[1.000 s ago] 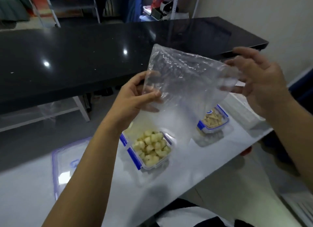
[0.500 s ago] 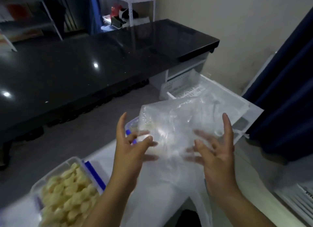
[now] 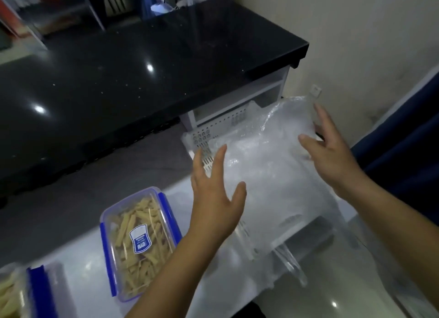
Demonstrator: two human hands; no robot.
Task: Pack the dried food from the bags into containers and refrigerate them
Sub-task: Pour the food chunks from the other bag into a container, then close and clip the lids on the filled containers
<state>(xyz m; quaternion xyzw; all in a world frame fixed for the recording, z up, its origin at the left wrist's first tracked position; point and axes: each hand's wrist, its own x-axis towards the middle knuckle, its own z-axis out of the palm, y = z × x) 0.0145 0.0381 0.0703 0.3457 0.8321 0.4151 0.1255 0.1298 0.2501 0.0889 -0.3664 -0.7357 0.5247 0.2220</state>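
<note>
Fingers [image 3: 221,156] spread beside bag [image 3: 266,165]

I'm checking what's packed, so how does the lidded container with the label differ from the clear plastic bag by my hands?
The lidded container is rigid, with blue clips, and full of pale dried strips; the clear plastic bag is limp, crumpled and looks empty. The container sits closed on the white table, untouched; the bag lies between the left hand and right hand. Both are see-through.

White table [image 3: 99,291] bears two food containers [image 3: 139,241] and clear bag [image 3: 268,175].
</note>
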